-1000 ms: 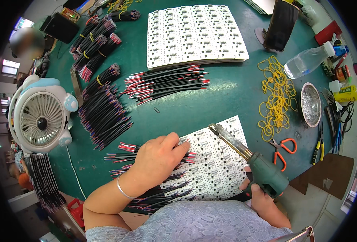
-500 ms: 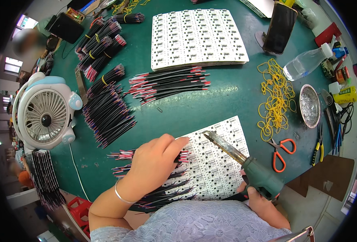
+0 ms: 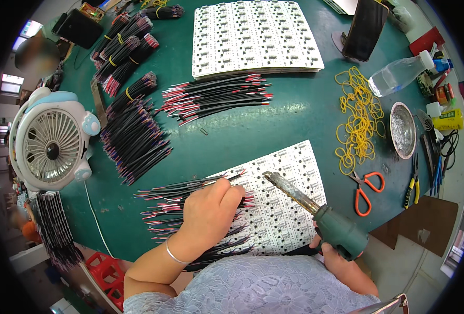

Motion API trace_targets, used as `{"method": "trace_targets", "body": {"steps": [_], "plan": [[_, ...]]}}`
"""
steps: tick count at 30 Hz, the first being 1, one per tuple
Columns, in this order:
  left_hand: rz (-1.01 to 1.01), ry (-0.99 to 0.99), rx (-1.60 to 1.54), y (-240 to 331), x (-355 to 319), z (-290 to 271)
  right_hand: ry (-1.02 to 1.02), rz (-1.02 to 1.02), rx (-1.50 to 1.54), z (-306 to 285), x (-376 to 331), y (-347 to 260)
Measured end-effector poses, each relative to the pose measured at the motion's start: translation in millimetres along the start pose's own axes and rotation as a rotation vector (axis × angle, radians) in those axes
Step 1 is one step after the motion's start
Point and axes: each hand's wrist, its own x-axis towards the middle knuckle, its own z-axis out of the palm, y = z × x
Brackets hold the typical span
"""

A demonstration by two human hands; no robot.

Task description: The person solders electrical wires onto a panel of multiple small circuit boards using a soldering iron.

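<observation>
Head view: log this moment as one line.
left hand: pressing black-and-red wire leads on white circuit panel | right hand: gripping green-handled soldering iron, tip above panel

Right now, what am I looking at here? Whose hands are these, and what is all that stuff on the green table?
No machine here: a person wears a camera on the head, looking down at their own hands. The left hand presses red-and-black wires against a white circuit panel. The right hand grips a soldering iron, tip over that panel. On the green table lie more wire bundles, a stack of panels, yellow rubber bands, orange scissors, a water bottle and a small fan.
</observation>
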Motion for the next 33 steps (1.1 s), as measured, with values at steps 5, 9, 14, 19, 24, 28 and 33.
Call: {"method": "trace_targets", "body": {"steps": [5, 9, 14, 19, 24, 28, 33], "plan": [[0.099, 0.147, -0.04, -4.7, 2.0, 9.9, -0.036, -0.063, -0.013, 0.9, 9.9, -10.7], [0.123, 0.148, -0.012, -5.6, 1.5, 10.2, -0.048, -0.045, -0.049, 0.4, 7.9, -7.4], [0.117, 0.118, 0.037, -4.0, 2.8, 7.9, -0.167, -0.277, -0.503, -6.3, 8.3, -4.0], [0.117, 0.121, 0.025, -5.3, 3.6, 8.8, -0.1, -0.123, -0.382, 1.1, 4.8, -4.3], [0.102, 0.103, 0.013, -5.9, 4.0, 7.9, -0.08, -0.107, -0.389, 1.3, 3.8, -1.2], [0.09, 0.103, -0.019, -7.8, 3.6, 9.6, -0.079, -0.136, -0.456, 1.9, 3.8, -0.7], [0.084, 0.097, -0.032, -7.7, 4.5, 8.8, -0.122, -0.241, -0.518, -1.3, 11.8, -8.5]]}}
